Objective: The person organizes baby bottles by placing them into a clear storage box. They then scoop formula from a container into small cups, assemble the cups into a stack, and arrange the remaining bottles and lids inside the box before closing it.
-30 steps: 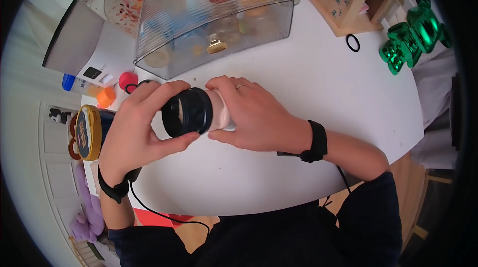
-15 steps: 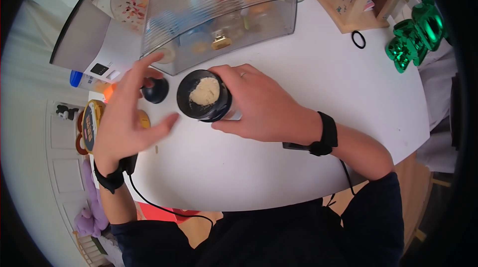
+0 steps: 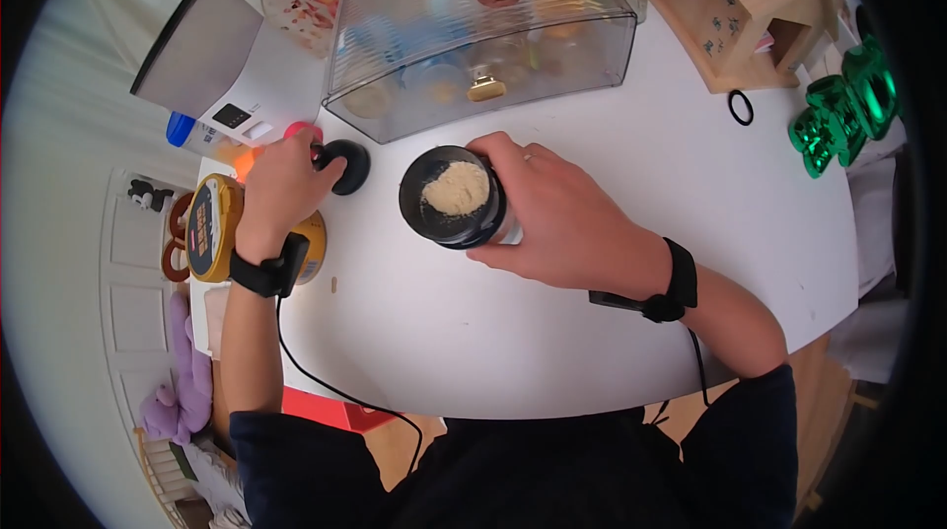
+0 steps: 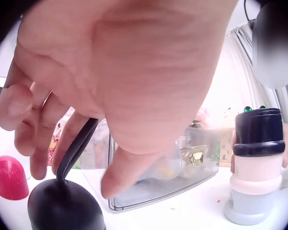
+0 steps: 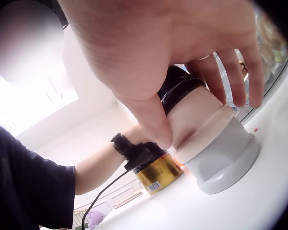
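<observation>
On the white table, my right hand (image 3: 567, 204) grips a stacked container (image 5: 216, 153) with black, pink and grey sections. The container stands upright in the left wrist view. Pale powder (image 3: 459, 189) lies inside its open black top (image 3: 419, 223). My left hand (image 3: 286, 184) is over a black domed lid (image 4: 65, 206) with a loop strap (image 4: 79, 148). In the left wrist view its fingers and thumb hang apart on either side of the strap, the thumb tip close to the dome. A small red rounded thing (image 4: 10, 177) stands beside the lid.
A clear ribbed box (image 3: 483, 56) with a gold knob stands behind the container. Left are a white-grey appliance (image 3: 212, 66), a yellow tin (image 3: 313, 248) and a yellow-rimmed dark round lid (image 3: 210, 228). A wooden house (image 3: 750, 6), black ring (image 3: 740, 107) and shiny green figure (image 3: 848, 105) stand right.
The left hand has left the container and moved over to the black domed lid. The container's black top has tipped towards the camera, showing the powder, while the right hand keeps its grip.
</observation>
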Demonstrator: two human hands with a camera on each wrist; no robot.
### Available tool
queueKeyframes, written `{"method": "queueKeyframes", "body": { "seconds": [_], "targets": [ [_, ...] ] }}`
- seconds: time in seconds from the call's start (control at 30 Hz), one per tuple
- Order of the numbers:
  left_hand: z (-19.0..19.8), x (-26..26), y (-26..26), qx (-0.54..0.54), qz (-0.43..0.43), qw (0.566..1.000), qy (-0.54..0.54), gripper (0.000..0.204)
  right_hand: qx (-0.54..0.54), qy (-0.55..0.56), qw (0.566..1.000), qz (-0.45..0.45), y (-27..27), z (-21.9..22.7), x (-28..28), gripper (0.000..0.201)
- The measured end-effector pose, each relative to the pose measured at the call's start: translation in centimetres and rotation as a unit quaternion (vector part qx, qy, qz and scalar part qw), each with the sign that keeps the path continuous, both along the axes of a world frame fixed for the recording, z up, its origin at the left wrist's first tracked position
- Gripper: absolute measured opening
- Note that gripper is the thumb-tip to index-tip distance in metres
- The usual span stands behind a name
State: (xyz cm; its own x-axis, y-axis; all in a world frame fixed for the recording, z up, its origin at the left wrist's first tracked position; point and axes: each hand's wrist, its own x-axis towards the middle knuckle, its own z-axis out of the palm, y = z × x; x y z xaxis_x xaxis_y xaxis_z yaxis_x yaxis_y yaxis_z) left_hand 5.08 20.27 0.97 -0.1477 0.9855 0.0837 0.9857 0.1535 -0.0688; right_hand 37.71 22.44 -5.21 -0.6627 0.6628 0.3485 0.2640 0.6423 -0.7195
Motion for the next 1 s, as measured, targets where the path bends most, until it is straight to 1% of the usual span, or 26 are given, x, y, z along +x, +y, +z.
{"method": "queueKeyframes", "body": {
  "seconds": [0.03,0.07,0.17,0.23,0.27,0.33,0.37,0.47,0.6,0.63,0.7,0.73,0.83,0.9,0.93,1.0],
  "targets": [
    [-0.2,-0.3,0.3,-0.008,0.013,1.000,-0.023,0.040,-0.001,-0.002,1.000,0.000,0.0,-0.1,0.0,0.066],
    [-0.3,-0.7,0.1,0.022,-0.030,0.999,-0.020,0.028,-0.009,-0.002,1.000,0.003,0.1,0.0,0.0,0.068],
    [1.4,-0.2,-0.7,-0.005,-0.019,0.997,-0.081,0.023,-0.047,-0.018,0.999,0.009,0.0,0.5,0.3,0.072],
    [3.7,1.0,-2.1,0.016,0.008,0.988,-0.150,0.022,-0.083,-0.045,0.995,0.010,0.2,1.0,0.3,0.072],
    [5.1,1.6,-2.8,0.026,0.019,0.982,-0.184,0.022,-0.065,-0.029,0.997,0.010,0.3,0.8,0.3,0.070],
    [7.2,2.9,-4.4,0.074,-0.016,0.968,-0.238,0.016,-0.029,0.003,1.000,0.009,0.4,0.2,0.1,0.066],
    [8.1,3.6,-5.2,0.097,-0.031,0.959,-0.265,0.014,-0.029,0.000,1.000,0.005,0.4,0.1,0.1,0.067],
    [10.5,8.2,-6.9,0.149,-0.059,0.941,-0.297,0.011,-0.028,-0.006,1.000,0.004,0.4,0.0,0.1,0.067],
    [10.2,11.5,-7.5,0.159,-0.122,0.943,-0.267,0.014,-0.031,-0.014,0.999,0.010,0.4,0.1,0.1,0.068],
    [9.8,11.6,-7.2,0.167,-0.160,0.946,-0.229,0.014,-0.032,-0.021,0.999,0.009,0.4,0.2,0.2,0.069],
    [9.5,12.5,-7.1,0.135,-0.162,0.952,-0.221,0.013,-0.025,-0.017,1.000,0.009,0.4,0.0,0.2,0.069],
    [9.2,12.8,-6.9,0.141,-0.172,0.949,-0.224,0.013,-0.019,-0.017,1.000,0.008,0.5,0.1,0.2,0.069],
    [8.0,12.6,-6.0,0.169,-0.211,0.935,-0.230,0.014,-0.072,-0.068,0.995,0.018,0.5,1.1,0.3,0.078],
    [6.8,11.9,-5.5,0.191,-0.249,0.921,-0.230,0.014,-0.036,-0.043,0.998,0.010,0.4,0.7,0.3,0.073],
    [6.2,11.3,-5.6,0.182,-0.241,0.920,-0.248,0.029,-0.017,-0.031,0.999,0.007,0.4,0.5,0.2,0.071],
    [5.6,10.6,-5.3,0.181,-0.284,0.905,-0.262,0.042,-0.026,-0.028,0.999,0.005,0.4,0.7,0.2,0.074]
  ]
}}
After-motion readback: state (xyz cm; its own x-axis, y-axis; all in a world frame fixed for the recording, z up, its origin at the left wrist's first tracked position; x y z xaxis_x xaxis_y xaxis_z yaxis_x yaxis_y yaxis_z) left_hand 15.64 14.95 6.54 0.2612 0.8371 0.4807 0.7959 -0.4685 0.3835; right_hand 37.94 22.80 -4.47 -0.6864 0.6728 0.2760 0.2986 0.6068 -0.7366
